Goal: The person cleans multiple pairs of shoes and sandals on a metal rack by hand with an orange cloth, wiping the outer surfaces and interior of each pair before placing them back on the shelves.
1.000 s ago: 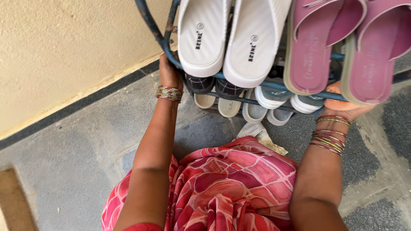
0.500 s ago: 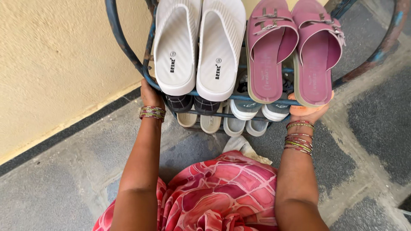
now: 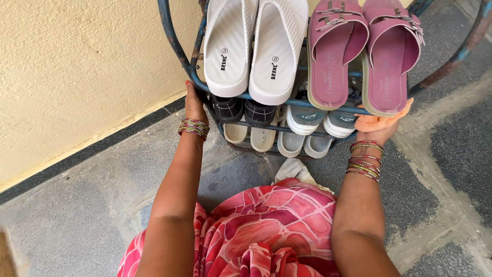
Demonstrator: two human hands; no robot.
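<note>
A blue metal shoe rack (image 3: pixel 171 38) stands against the cream wall. On its top shelf lie a pair of white sandals (image 3: pixel 253 48) and a pair of pink buckled slippers (image 3: pixel 361 54). Lower shelves hold dark checked shoes (image 3: pixel 243 109), grey-white sneakers (image 3: pixel 318 119) and pale shoes (image 3: pixel 266 137). My left hand (image 3: pixel 195 105) grips the rack's left frame below the white sandals. At the rack's front right edge, under the pink slippers, my right hand (image 3: pixel 379 128) holds an orange cloth (image 3: pixel 382 119). Both wrists wear bangles.
The cream wall (image 3: pixel 77 77) with a dark skirting strip runs along the left. A crumpled whitish cloth (image 3: pixel 297 169) lies on the grey stone floor (image 3: pixel 77 225) under the rack. My pink patterned garment (image 3: pixel 266 231) fills the bottom centre.
The view has shifted, so the rack sits a little further right in frame. Both hands keep their places on the rack; the orange cloth shows more clearly now.
</note>
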